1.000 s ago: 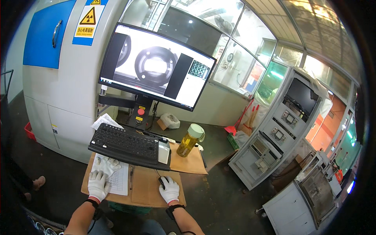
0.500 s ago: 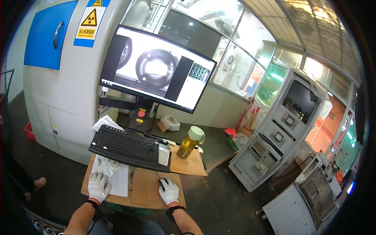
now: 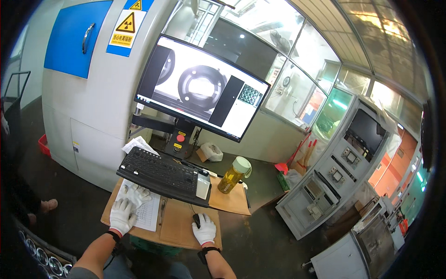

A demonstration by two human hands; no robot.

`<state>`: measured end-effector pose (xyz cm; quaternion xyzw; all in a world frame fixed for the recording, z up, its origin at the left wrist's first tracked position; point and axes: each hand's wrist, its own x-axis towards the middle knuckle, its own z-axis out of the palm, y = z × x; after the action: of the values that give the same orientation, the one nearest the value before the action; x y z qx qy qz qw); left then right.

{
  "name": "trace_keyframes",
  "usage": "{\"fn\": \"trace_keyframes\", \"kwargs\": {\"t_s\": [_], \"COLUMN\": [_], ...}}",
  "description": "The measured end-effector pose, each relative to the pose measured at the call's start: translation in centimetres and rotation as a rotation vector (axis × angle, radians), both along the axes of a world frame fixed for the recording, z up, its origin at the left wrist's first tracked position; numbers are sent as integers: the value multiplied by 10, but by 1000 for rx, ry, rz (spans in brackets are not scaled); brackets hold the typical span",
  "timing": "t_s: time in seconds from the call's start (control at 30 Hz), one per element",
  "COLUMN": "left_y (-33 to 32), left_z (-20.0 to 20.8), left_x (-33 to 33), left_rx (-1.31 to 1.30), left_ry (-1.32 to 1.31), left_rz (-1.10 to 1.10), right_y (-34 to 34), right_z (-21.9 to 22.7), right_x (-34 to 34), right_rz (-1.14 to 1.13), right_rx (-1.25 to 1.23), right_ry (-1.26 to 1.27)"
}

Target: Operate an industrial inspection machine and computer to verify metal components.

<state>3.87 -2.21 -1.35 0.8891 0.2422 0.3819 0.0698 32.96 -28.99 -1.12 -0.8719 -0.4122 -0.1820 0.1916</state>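
Note:
My left hand (image 3: 122,216), in a white knit glove, lies flat with fingers stretched over the edge of a printed sheet (image 3: 148,216). A loose white glove (image 3: 136,194) rests on that sheet just beyond my fingertips. My right hand (image 3: 205,230), gloved too, is curved over a black computer mouse (image 3: 197,219) on a brown cardboard-covered tabletop (image 3: 179,228). Between my hands lies a pen (image 3: 162,211). A black keyboard (image 3: 158,174) sits on a raised tray above the sheet. Behind it, a monitor (image 3: 200,90) displays a grey image of a ring-shaped part.
A yellow bottle with a pale green lid (image 3: 234,174) stands right of the keyboard. A large machine cabinet with a blue door (image 3: 76,39) is at left. A grey equipment rack (image 3: 320,186) stands at right. Round metal parts (image 3: 44,258) show at lower left.
My view has turned slightly left, so the scene sits farther right and more of the metal parts shows at lower left. Both hands keep nearly the same places on the tabletop.

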Motion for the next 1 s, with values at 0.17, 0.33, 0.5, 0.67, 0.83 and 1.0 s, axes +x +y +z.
{"fn": "trace_keyframes", "kwargs": {"t_s": [0.17, 0.33, 0.5, 0.67, 0.83, 1.0], "left_y": [-10, -17, -31, -36, -57, -61], "left_z": [15, 38, 68, 71, 48, -1], "left_x": [-14, -35, -95, -177, -261, -294], "left_rx": [56, 59, -60, -381, -380, -241], "left_ry": [-58, -54, -39, 161, 231, 631], "left_rz": [64, 21, -97, -43, 301, 417], "right_y": [3, -3, -6, -11, -29, -29], "right_z": [-7, -23, -13, -18, 39, 32], "right_x": [0, 10, 7, 15, -45, -89], "right_rz": [-16, 17, 10, -53, 147, 389], "right_rx": [160, 234, 249, 399, 359, 375], "right_ry": [-64, -54, 28, -1, -124, -138]}}
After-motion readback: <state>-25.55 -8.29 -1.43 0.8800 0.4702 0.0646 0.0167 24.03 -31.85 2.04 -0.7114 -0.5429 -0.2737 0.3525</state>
